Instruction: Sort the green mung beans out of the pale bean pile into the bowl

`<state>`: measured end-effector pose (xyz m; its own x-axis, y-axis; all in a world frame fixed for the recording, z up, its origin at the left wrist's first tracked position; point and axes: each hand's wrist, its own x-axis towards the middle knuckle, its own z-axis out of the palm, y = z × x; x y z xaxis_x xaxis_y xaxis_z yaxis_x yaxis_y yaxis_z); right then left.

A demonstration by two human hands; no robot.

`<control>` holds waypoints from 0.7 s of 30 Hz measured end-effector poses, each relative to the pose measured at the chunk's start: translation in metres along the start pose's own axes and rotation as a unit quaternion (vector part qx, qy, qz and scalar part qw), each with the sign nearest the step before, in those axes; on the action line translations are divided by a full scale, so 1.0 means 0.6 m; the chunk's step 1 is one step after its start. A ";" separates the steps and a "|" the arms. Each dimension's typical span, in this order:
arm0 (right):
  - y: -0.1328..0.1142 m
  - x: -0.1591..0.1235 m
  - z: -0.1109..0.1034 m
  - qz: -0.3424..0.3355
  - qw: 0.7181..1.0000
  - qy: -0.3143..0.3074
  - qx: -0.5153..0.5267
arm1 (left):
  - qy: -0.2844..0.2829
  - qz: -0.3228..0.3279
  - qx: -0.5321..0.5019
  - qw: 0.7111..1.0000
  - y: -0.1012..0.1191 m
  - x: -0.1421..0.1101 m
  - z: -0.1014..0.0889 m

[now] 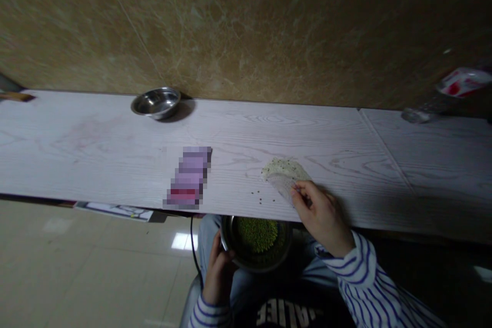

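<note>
My left hand (pixel 220 269) grips the left rim of a metal bowl (pixel 286 251) that sits at my lap, just below the table edge. Small green beans (pixel 257 234) lie in this bowl. Over the table, my right hand (pixel 321 210) is closed in a pinch at the near edge of a thin whitish sheet (pixel 282 183). Dark specks dot the far part of the sheet, and its near part looks folded over. A few small dark bits (pixel 260 199) are scattered on the wood left of my right hand.
A second metal bowl (pixel 157 104) stands near the wall. A purple, pixelated flat object (pixel 190 177) lies left of the sheet. At the far right a clear plastic bottle (pixel 442 95) rests by the wall. A black cable (pixel 193 246) hangs below the table edge (pixel 126 202).
</note>
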<state>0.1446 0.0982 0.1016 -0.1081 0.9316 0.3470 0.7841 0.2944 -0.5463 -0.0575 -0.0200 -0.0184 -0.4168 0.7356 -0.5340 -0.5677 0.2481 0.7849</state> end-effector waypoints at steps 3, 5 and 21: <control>-0.003 -0.002 -0.002 -0.006 1.000 -0.014 0.010 | -0.023 -0.045 -0.054 0.997 0.004 0.003 -0.004; -0.002 -0.006 -0.008 -0.003 1.000 -0.023 0.018 | -0.030 -0.048 -0.050 0.997 0.006 0.004 -0.007; -0.003 -0.019 -0.004 -0.008 0.998 -0.043 0.037 | -0.036 -0.049 -0.052 0.997 0.007 -0.002 0.002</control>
<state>0.1457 0.0865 0.1003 -0.1752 0.9403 0.2917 0.7354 0.3220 -0.5963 -0.0585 -0.0188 -0.0141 -0.3057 0.7550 -0.5802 -0.6757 0.2573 0.6908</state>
